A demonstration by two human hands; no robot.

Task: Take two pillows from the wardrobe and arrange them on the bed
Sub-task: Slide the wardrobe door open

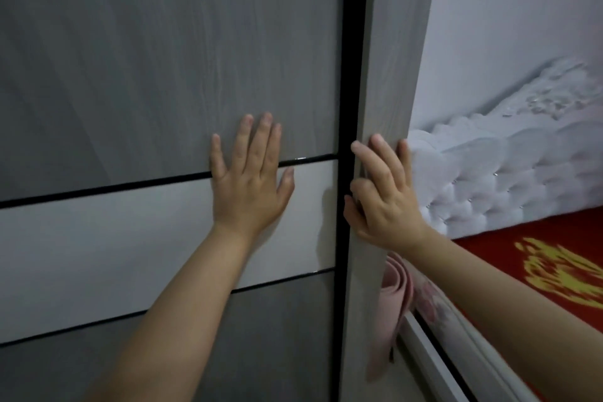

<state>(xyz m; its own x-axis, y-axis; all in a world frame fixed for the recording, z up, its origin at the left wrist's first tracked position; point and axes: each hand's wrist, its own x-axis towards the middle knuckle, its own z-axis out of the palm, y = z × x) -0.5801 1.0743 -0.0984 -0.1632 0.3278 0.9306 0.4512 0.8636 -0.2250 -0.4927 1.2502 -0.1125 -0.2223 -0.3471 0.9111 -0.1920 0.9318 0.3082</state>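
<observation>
The grey wood-grain sliding door (146, 59) of the wardrobe fills the left of the view, crossed by a white band (114, 248) with black trim. My left hand (251, 183) lies flat on the door, fingers spread, holding nothing. My right hand (381, 196) wraps its fingers around the wardrobe's grey side panel (391, 59), just right of the black door frame (350, 75). The door is closed and no pillows are visible. The bed (554, 271), with a red cover and a gold pattern, lies at the lower right.
A white tufted headboard (489, 173) stands behind the bed against a pale wall. A rolled pink cloth (394, 297) is wedged between the wardrobe side and the bed's white frame (434, 359). The gap between wardrobe and bed is narrow.
</observation>
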